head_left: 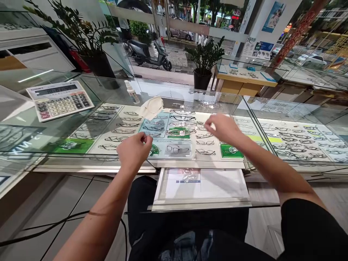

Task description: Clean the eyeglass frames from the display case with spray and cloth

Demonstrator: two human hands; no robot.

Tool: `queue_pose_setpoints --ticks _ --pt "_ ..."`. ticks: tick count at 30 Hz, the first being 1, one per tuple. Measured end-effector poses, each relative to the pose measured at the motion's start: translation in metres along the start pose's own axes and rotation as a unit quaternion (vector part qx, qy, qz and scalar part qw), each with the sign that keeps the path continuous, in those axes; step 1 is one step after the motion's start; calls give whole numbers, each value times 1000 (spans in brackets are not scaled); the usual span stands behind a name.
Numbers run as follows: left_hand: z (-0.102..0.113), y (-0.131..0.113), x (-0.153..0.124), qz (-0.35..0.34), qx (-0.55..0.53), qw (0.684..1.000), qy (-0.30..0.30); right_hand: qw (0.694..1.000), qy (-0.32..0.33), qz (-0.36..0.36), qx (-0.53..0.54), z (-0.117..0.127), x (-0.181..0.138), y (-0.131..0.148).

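My left hand is closed above the front edge of the glass counter, its fingers curled and the thumb against them. Farther right and a little farther off, my right hand has its fingers bent in toward the thumb, with a small gap showing. Whether either hand holds anything small is hidden. Between them lies a clear plastic bag with a pair of glasses in it. A crumpled pale cloth rests on the glass beyond my left hand. Rows of eyeglass frames show under the glass.
An open drawer holding papers and a small clear packet juts out before my lap. A calculator and a small spray bottle stand on the counter. Potted plants are by the window. A black cable runs at lower left.
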State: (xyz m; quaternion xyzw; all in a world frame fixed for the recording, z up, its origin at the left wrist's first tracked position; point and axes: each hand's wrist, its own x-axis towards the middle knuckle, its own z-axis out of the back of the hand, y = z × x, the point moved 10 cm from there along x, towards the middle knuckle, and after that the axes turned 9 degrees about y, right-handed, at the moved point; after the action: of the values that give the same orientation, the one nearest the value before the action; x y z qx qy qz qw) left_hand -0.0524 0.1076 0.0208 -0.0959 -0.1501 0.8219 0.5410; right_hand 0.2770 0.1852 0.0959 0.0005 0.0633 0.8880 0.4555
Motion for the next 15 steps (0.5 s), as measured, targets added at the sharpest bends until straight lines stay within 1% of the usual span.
queue_pose_setpoints --ticks 1,2,4,6,8,10,15 --pt "0 -1 0 -1 0 1000 1 997 -43 -32 -52 11 23 -28" --pt "1 -1 -1 -1 1 1000 1 992 -66 -53 -90 16 45 -52" --pt "2 -1 -1 -2 1 1000 0 988 -64 -56 -132 11 85 -89" --pt "2 0 0 -4 0 1000 0 986 -35 -70 -147 -2 113 -117" --pt "3 1 0 -6 -1 1000 -1 986 -7 -69 -150 -16 132 -130" --pt "3 2 1 -6 -3 1000 -2 986 10 -63 -155 -27 144 -134" --pt "3 2 1 -12 -14 1000 3 984 21 -67 -165 -37 164 -140"
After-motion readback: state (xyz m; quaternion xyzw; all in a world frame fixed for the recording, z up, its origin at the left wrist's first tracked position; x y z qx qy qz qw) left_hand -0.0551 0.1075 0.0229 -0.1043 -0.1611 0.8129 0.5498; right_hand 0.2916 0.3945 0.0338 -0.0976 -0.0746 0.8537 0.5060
